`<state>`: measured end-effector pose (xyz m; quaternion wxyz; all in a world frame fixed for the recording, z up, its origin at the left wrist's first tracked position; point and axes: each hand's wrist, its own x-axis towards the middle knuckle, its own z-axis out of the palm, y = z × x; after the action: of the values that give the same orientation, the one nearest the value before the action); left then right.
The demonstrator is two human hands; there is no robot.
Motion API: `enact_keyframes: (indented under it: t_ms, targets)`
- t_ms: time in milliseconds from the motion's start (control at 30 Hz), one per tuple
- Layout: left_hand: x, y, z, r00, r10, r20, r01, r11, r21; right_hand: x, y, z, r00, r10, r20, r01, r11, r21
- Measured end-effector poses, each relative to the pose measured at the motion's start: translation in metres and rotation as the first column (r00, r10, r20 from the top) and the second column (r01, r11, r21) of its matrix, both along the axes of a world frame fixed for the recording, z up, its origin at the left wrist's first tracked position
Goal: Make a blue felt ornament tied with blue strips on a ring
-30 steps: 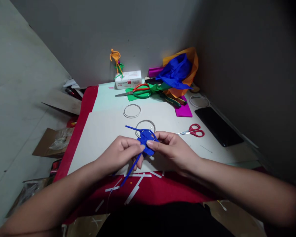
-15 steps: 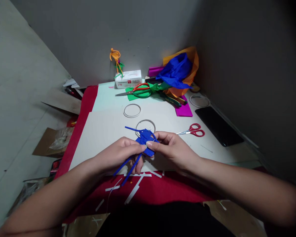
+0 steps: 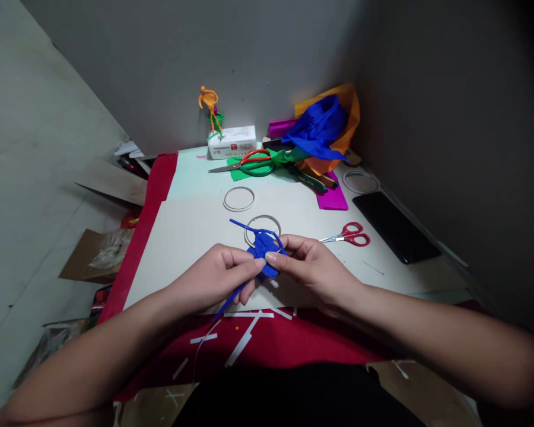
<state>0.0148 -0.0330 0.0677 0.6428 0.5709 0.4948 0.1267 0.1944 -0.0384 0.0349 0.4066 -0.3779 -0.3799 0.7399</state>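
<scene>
The tabletop (image 3: 320, 341), red-clothed, spreads out on every side of the near ring (image 3: 262, 217), a pale hoop. Directly under that ring is a pale board (image 3: 182, 249). Beyond the ring and to its right sits a crumpled bundle of blue and orange paper (image 3: 318, 127); a black phone-like slab (image 3: 395, 228) lies well to its right. On the person's side of the ring are both hands: the left hand (image 3: 229, 270) to its lower left, the right hand (image 3: 309, 264) to its lower right. The left fingers pinch the blue paper figure (image 3: 263, 244) between thumb and forefinger; the right fingers pinch its opposite edge. The figure hides part of the ring's near rim, one thin limb reaching across toward the ring's left, another trailing toward the person. Far beyond the ring, slightly left, is a white box (image 3: 234, 143); nearer it lie large scissors (image 3: 239, 167). Smaller red-handled scissors (image 3: 345, 237) lie to the ring's right.
</scene>
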Motion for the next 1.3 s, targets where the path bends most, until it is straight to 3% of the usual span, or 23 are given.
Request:
enact_keyframes:
  t_ms: [167,500,667,767,833,900,933,1033,1167,1300]
  targets:
    - [-0.001,-0.001,-0.003,0.999,-0.033,-0.038,0.038,0.989,0.142,0.000,0.000,0.000,1.000,-0.007,0.021,0.007,1.000,0.001]
    - [-0.004,0.009,-0.004,0.991,-0.126,0.052,0.126,0.992,0.014,-0.001,0.002,-0.005,0.997,-0.001,0.072,-0.004,0.997,0.072]
    - [-0.010,0.013,-0.002,0.981,-0.161,0.105,0.165,0.986,-0.036,-0.001,-0.001,-0.004,0.993,0.086,0.080,-0.091,0.994,0.064]
    - [-0.016,0.016,0.004,0.977,-0.165,0.137,0.174,0.983,-0.055,0.005,0.010,0.004,0.982,0.112,0.149,-0.136,0.978,0.160]
    - [-0.020,0.017,0.008,0.977,-0.150,0.152,0.160,0.986,-0.050,0.013,0.028,0.007,0.971,0.004,0.240,-0.083,0.943,0.322]
    - [-0.024,0.018,0.010,0.978,-0.112,0.178,0.123,0.991,-0.053,0.022,0.052,0.005,0.904,-0.179,0.389,-0.031,0.878,0.477]
    - [-0.026,0.019,0.010,0.977,-0.078,0.197,0.092,0.994,-0.062,0.026,0.064,0.002,0.822,-0.257,0.508,-0.073,0.837,0.542]
    - [-0.030,0.021,0.007,0.963,0.064,0.263,-0.033,0.992,-0.122,0.032,0.096,-0.014,0.507,-0.347,0.789,-0.397,0.719,0.571]
    - [-0.035,0.029,0.001,0.923,0.241,0.299,-0.195,0.965,-0.176,0.027,0.107,-0.028,0.415,-0.384,0.825,-0.490,0.670,0.558]
    - [-0.036,0.037,-0.003,0.892,0.304,0.335,-0.270,0.952,-0.144,0.024,0.106,-0.022,0.374,-0.406,0.834,-0.555,0.622,0.552]
